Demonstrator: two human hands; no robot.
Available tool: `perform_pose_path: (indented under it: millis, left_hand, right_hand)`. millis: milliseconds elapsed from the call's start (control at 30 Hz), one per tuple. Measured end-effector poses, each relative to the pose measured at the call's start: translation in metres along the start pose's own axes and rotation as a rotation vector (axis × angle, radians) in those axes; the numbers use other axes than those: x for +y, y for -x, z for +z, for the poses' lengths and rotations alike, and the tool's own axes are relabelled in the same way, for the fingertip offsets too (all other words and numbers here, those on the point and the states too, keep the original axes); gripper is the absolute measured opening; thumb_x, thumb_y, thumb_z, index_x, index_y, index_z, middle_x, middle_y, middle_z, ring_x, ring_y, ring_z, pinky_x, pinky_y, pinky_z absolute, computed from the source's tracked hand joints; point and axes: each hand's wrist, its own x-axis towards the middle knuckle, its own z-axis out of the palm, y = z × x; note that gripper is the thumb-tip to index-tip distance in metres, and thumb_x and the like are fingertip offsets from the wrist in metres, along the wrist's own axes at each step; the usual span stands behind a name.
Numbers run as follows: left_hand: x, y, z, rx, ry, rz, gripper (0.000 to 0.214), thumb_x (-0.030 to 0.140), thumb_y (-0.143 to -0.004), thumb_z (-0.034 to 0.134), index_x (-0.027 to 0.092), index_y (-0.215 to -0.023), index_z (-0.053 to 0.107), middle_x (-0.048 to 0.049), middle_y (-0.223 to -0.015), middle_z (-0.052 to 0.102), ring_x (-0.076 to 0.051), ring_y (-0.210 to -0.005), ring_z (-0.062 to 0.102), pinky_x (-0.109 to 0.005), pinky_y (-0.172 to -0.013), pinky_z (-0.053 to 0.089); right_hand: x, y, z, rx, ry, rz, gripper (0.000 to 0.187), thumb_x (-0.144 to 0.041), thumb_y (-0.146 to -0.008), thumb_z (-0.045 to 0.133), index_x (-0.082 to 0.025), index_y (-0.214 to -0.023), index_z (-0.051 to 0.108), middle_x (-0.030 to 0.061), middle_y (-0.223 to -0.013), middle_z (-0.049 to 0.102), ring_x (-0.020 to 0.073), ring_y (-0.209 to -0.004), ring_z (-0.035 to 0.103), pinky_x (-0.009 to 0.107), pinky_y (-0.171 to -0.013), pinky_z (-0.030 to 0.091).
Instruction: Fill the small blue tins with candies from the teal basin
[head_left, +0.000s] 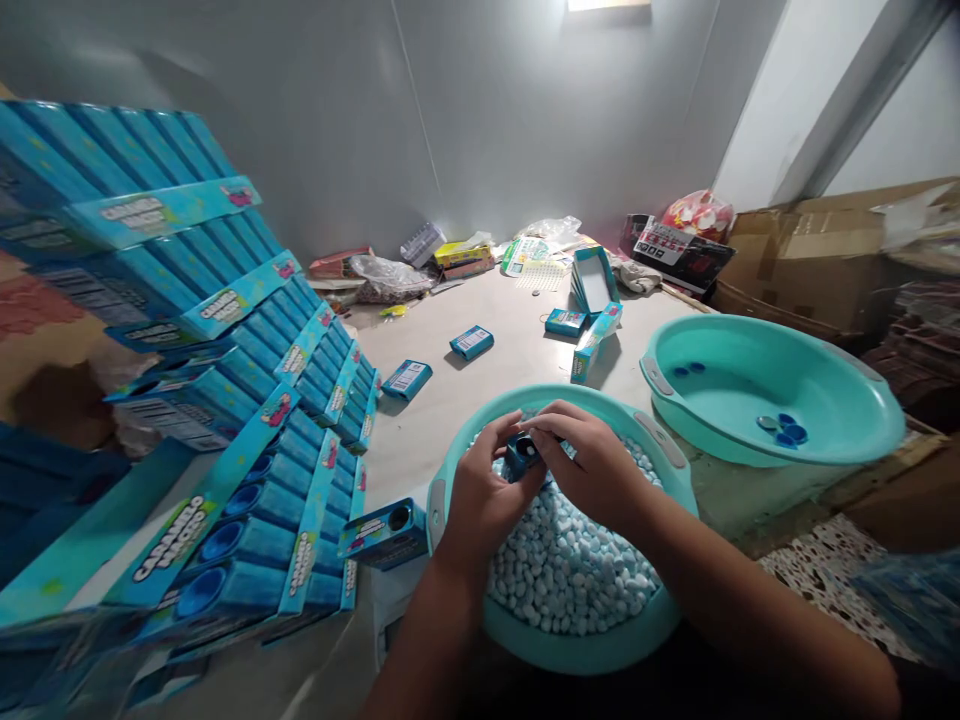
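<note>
Over the turquoise basin [480,640], my left hand [484,490] is wrapped round a small blue candy box [519,456], its dark round opening turned up. My right hand [589,460] lies against the box from the other side, fingers bent together at the opening; whatever they hold is hidden. Below both hands, pale blue and white candies [574,570] fill the basin. Left of the basin lies another blue box [386,535] with a round hole showing.
Tall stacks of blue display cartons [225,520] rise at the left. A second turquoise basin [825,400] at the right holds several blue caps [791,434]. Blue boxes [472,342] lie on the table [420,320]. Bags and packets line the wall; cardboard boxes [806,260] stand far right.
</note>
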Motion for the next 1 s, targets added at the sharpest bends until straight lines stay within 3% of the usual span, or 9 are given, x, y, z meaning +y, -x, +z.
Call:
perform_pose_path:
  millis: [200,300,367,467,567,733,833,933,1000]
  left_hand:
    - [-0.006,-0.003,0.000,-0.031,-0.004,-0.023,0.047,0.034,-0.080,0.073,0.022,-0.124,0.061,-0.0089,-0.124,0.068,-0.023,-0.111,0.066,-0.035,-0.089,0.055]
    - [-0.007,-0.003,-0.001,-0.101,0.003,-0.059,0.048,0.035,-0.078,0.075,0.021,-0.123,0.062,-0.0090,-0.122,0.068,-0.023,-0.107,0.067,-0.037,-0.090,0.055]
    - [-0.008,-0.002,-0.002,-0.144,0.012,-0.101,0.047,0.036,-0.079,0.074,0.021,-0.122,0.063,-0.0092,-0.120,0.069,-0.024,-0.106,0.067,-0.039,-0.092,0.055]
    - [-0.008,-0.001,-0.003,-0.163,0.007,-0.070,0.043,0.037,-0.083,0.071,0.023,-0.123,0.062,-0.0087,-0.121,0.069,-0.024,-0.109,0.067,-0.040,-0.096,0.054]
    - [-0.008,0.000,-0.003,-0.116,-0.002,0.043,0.038,0.036,-0.087,0.067,0.024,-0.122,0.061,-0.0084,-0.122,0.066,-0.023,-0.114,0.064,-0.039,-0.099,0.052]
    - [-0.008,-0.001,0.000,-0.021,-0.030,0.116,0.040,0.034,-0.087,0.068,0.022,-0.123,0.058,-0.0106,-0.125,0.059,-0.023,-0.117,0.060,-0.036,-0.095,0.054]
    - [-0.001,-0.001,-0.001,-0.016,-0.131,0.203,0.044,0.031,-0.089,0.064,0.020,-0.131,0.053,-0.0128,-0.131,0.055,-0.024,-0.124,0.055,-0.038,-0.103,0.050]
    - [0.015,0.006,-0.012,0.051,-0.247,0.270,0.053,0.026,-0.090,0.062,0.018,-0.140,0.044,-0.0143,-0.136,0.053,-0.023,-0.126,0.055,-0.038,-0.107,0.047]
    - [0.026,0.018,-0.030,0.153,-0.328,0.293,0.047,0.020,-0.090,0.062,0.021,-0.135,0.050,-0.0108,-0.130,0.059,-0.021,-0.121,0.059,-0.037,-0.105,0.049]
  right_hand:
    - [0.011,0.001,0.001,0.099,0.021,0.003,0.021,-0.023,-0.089,0.061,-0.020,-0.109,0.067,0.0096,-0.109,0.063,0.0222,-0.105,0.059,0.038,-0.094,0.048]
    - [0.019,-0.001,-0.001,0.167,-0.021,0.112,0.023,-0.029,-0.091,0.059,-0.021,-0.112,0.065,0.0103,-0.118,0.062,0.0234,-0.116,0.056,0.040,-0.101,0.045]
    - [0.023,-0.001,-0.004,0.113,-0.118,0.278,0.031,-0.041,-0.095,0.054,-0.021,-0.117,0.063,0.0104,-0.122,0.062,0.0246,-0.117,0.057,0.042,-0.100,0.046]
    - [0.025,-0.001,-0.008,-0.100,-0.247,0.451,0.046,-0.055,-0.093,0.054,-0.023,-0.125,0.060,0.0097,-0.124,0.064,0.0269,-0.117,0.059,0.045,-0.099,0.046]
    - [0.023,0.000,-0.008,-0.176,-0.288,0.382,0.049,-0.055,-0.086,0.065,-0.024,-0.123,0.061,0.0081,-0.126,0.065,0.0270,-0.117,0.059,0.043,-0.099,0.047]
    - [0.029,-0.001,-0.006,-0.109,-0.221,0.214,0.036,-0.045,-0.084,0.070,-0.021,-0.111,0.066,0.0080,-0.109,0.069,0.0246,-0.102,0.064,0.039,-0.088,0.051]
    - [0.034,-0.001,-0.007,-0.098,-0.111,0.071,0.038,-0.041,-0.081,0.075,-0.020,-0.110,0.065,0.0078,-0.104,0.068,0.0225,-0.095,0.064,0.038,-0.084,0.051]
    - [0.032,0.000,-0.009,-0.043,0.005,0.023,0.033,-0.039,-0.080,0.076,-0.019,-0.104,0.064,0.0075,-0.098,0.066,0.0213,-0.089,0.063,0.035,-0.079,0.052]
    - [0.028,0.001,-0.009,0.034,0.071,0.021,0.029,-0.037,-0.080,0.075,-0.020,-0.101,0.064,0.0077,-0.098,0.066,0.0216,-0.089,0.063,0.035,-0.078,0.052]
